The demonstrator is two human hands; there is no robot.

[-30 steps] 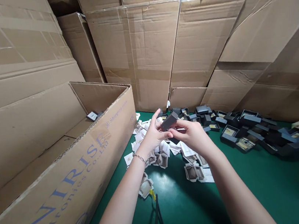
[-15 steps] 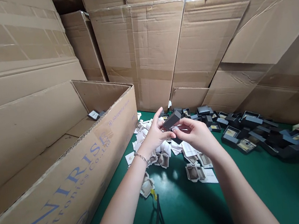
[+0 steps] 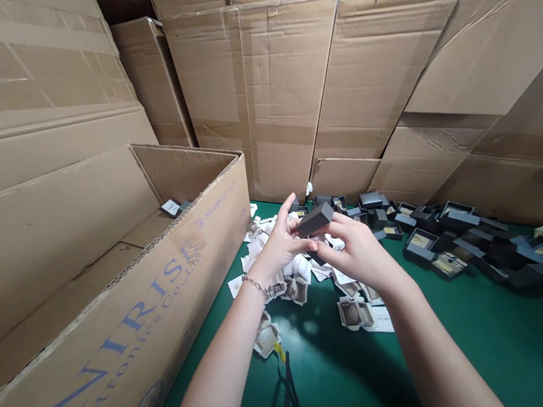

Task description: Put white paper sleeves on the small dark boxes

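Between my hands, above the green table, is a small black box (image 3: 315,220), tilted. My left hand (image 3: 284,242) grips its left end, with the index finger stretched upward and the thumb below. My right hand (image 3: 353,244) holds the right side of the box, its fingers partly behind it. What lies on the box's far side is hidden. Under my hands spreads a heap of white paper inserts (image 3: 296,289), some folded into small trays. A grey-white tray insert (image 3: 352,314) lies nearer to me, below my right hand.
A large open carton (image 3: 177,291) stands at left with a few small black boxes (image 3: 171,208) inside. Many open black boxes (image 3: 463,237) are piled at right on the green table (image 3: 327,384). Stacked cartons (image 3: 260,90) wall the back. A black cable (image 3: 288,390) lies in front.
The black box has tipped flatter and shifted slightly right. My right fingers have moved from below it to its right end; the white piece by my right fingertips no longer shows there.
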